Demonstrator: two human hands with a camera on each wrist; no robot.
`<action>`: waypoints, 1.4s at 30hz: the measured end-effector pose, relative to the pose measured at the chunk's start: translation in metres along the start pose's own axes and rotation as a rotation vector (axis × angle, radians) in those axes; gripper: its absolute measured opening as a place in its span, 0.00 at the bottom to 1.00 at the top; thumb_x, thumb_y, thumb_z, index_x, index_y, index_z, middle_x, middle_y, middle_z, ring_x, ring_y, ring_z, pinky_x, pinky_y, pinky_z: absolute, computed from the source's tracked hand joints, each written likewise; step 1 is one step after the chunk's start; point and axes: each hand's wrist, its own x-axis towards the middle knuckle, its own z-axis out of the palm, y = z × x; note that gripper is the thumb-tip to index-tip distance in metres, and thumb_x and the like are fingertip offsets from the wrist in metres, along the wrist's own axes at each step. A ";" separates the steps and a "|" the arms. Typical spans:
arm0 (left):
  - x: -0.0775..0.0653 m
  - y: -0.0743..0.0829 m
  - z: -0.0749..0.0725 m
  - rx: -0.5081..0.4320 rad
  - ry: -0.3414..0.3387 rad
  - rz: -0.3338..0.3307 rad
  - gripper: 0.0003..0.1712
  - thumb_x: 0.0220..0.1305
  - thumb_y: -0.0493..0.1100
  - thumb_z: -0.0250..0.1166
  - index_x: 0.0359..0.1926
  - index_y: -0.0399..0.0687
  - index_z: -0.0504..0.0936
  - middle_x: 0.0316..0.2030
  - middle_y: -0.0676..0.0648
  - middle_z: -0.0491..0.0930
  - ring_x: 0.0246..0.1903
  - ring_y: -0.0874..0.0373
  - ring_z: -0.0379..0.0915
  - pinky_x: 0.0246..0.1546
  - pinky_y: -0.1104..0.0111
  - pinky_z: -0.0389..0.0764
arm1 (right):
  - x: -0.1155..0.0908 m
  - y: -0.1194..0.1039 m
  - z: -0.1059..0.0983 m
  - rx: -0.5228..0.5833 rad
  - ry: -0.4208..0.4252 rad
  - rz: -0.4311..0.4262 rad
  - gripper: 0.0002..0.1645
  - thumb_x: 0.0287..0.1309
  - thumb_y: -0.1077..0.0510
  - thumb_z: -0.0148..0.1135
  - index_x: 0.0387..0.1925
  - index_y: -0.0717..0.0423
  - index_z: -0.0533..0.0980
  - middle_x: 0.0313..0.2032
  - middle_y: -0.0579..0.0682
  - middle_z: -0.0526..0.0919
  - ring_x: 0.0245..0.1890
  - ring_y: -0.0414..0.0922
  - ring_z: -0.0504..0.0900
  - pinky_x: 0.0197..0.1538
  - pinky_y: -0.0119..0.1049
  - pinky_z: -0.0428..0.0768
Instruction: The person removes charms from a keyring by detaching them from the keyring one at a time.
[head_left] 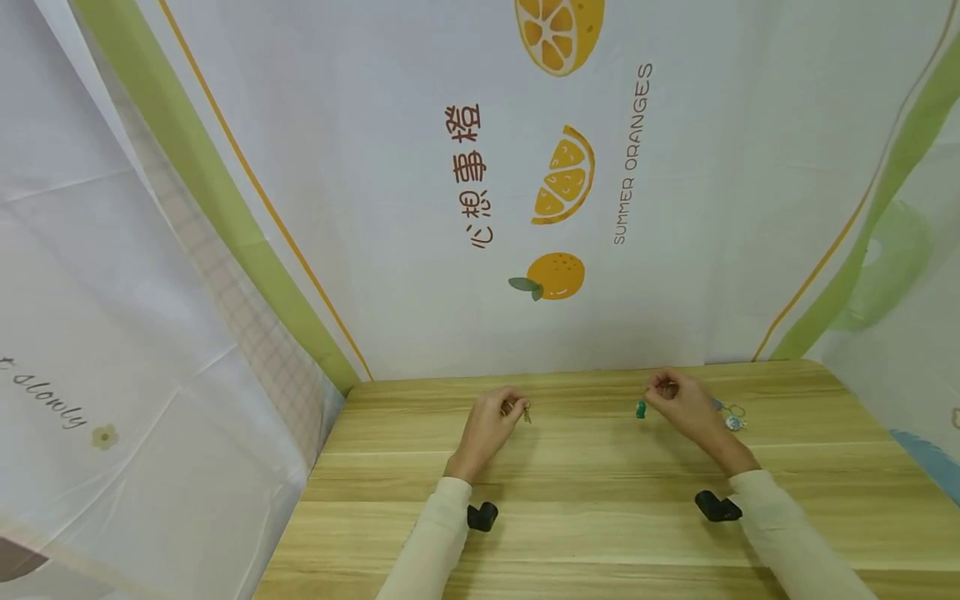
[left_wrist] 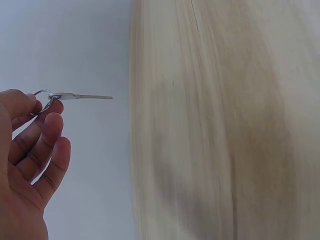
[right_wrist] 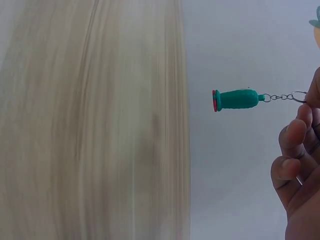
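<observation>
My left hand [head_left: 492, 421] pinches a metal ring [left_wrist: 43, 93] between thumb and forefinger. From the ring hangs a key [left_wrist: 80, 96], which in the left wrist view points away from the fingertips. My right hand [head_left: 684, 410] pinches the small ring of a keychain [right_wrist: 240, 99], a green bottle-shaped charm with a red rim on a short silver chain. Both hands hover above the wooden table [head_left: 585, 492], apart from each other. Beside the right hand, on the table, lies another keychain [head_left: 735, 423] with a ring and a pale blue-and-white charm; its details are too small to tell.
A white cloth [head_left: 405, 308] printed with oranges hangs at the table's far edge. More cloth [head_left: 172, 467] hangs on the left side. Black wrist mounts [head_left: 482, 517] stick out by both sleeves.
</observation>
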 end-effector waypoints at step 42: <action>-0.019 -0.048 -0.006 -0.155 -0.017 -0.287 0.13 0.80 0.41 0.63 0.54 0.38 0.87 0.43 0.43 0.89 0.32 0.60 0.81 0.32 0.72 0.80 | 0.005 0.034 -0.019 -0.038 -0.029 0.091 0.16 0.76 0.55 0.61 0.51 0.66 0.79 0.42 0.63 0.86 0.26 0.45 0.84 0.25 0.33 0.76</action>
